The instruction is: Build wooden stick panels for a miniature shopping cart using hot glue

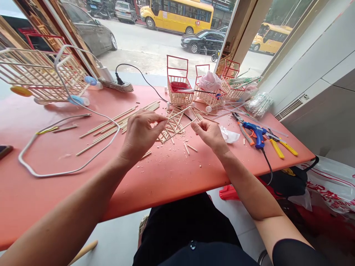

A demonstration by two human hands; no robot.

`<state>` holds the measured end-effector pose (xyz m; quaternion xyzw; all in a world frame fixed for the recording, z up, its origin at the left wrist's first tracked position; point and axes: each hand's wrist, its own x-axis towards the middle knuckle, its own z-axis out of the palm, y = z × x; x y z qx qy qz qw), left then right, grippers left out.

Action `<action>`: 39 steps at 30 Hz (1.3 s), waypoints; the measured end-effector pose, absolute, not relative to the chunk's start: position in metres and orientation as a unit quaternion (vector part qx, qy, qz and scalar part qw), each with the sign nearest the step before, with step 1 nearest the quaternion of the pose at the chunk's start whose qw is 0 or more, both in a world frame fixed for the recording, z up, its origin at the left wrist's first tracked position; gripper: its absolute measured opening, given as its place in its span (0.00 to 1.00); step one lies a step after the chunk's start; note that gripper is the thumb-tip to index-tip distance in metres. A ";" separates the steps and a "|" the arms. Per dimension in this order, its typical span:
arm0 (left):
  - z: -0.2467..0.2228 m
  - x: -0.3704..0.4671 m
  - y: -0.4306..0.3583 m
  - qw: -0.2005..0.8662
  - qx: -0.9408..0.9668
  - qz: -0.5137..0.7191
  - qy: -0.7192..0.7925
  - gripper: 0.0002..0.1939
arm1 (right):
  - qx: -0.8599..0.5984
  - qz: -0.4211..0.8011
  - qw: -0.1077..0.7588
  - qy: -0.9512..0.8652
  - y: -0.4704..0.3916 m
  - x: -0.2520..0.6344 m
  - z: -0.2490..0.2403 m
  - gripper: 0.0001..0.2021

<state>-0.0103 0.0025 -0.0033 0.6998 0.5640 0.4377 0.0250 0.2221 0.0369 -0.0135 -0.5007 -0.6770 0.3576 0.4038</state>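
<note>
Left hand [144, 133] pinches thin stick [180, 112] by end, likely for fine control. Right hand [209, 135] curled narrow at second stick [181, 129]; grip unclear. Stick lattice [174, 122] between hands, over table [172, 173]. Glue gun [258, 136] lies right, seemingly for easy reach.

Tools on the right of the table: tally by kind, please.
Glue gun: 1
Orange-handled pliers: 1
Yellow-handled pliers: 1
Total: 3
</note>
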 end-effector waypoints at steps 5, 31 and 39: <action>-0.002 -0.008 0.000 0.021 0.709 0.438 0.553 0.11 | -0.476 0.497 0.366 -0.627 0.038 0.219 -0.013 0.34; 0.003 -0.023 0.006 0.140 0.676 0.413 0.594 0.11 | -0.472 0.404 0.294 -0.726 0.035 0.232 -0.005 0.13; -0.001 -0.030 0.010 0.198 0.692 0.363 0.592 0.13 | -0.510 0.137 0.072 -0.846 0.002 0.231 0.006 0.05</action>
